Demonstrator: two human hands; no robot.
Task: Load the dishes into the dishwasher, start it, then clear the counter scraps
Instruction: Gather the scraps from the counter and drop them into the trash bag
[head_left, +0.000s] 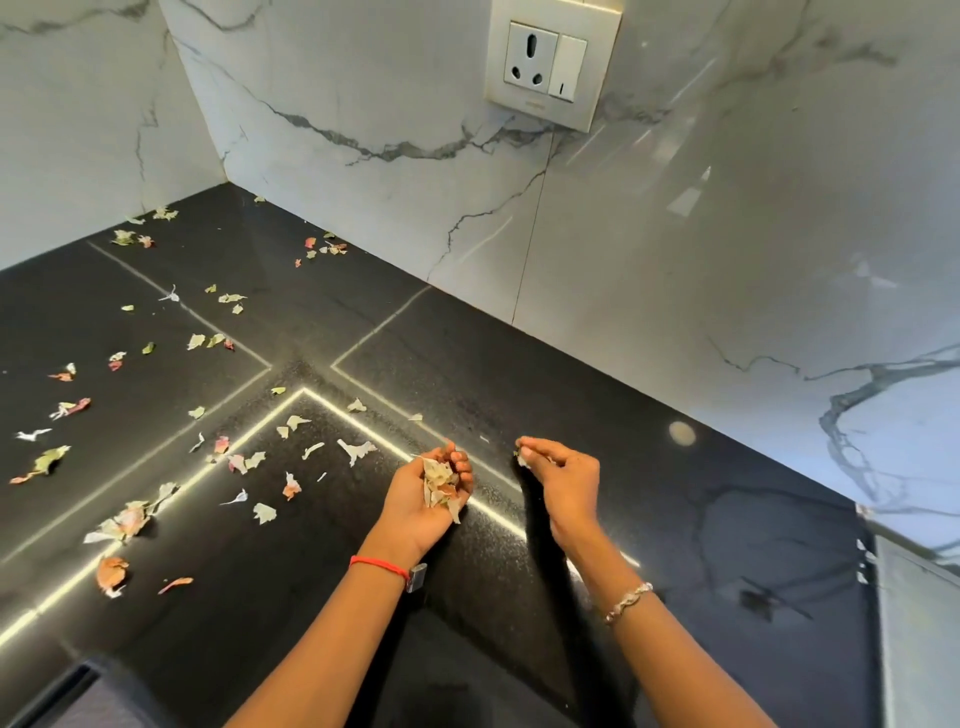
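Several pale green, white and pink vegetable scraps (130, 519) lie scattered over the left half of the black counter (675, 519). My left hand (415, 506) is turned palm up over the counter's middle, its fingers cupped round a small heap of collected scraps (440, 486). My right hand (561, 475) hovers just to the right of it, fingertips pinching a small pale scrap (521, 458). No dishwasher or dishes are in view.
White marble walls (675, 234) meet at the far corner behind the counter. A wall socket with a switch (550, 62) sits high on the back wall. The counter's front edge (78, 675) runs along the bottom left. A marble ledge (919, 597) stands at the right.
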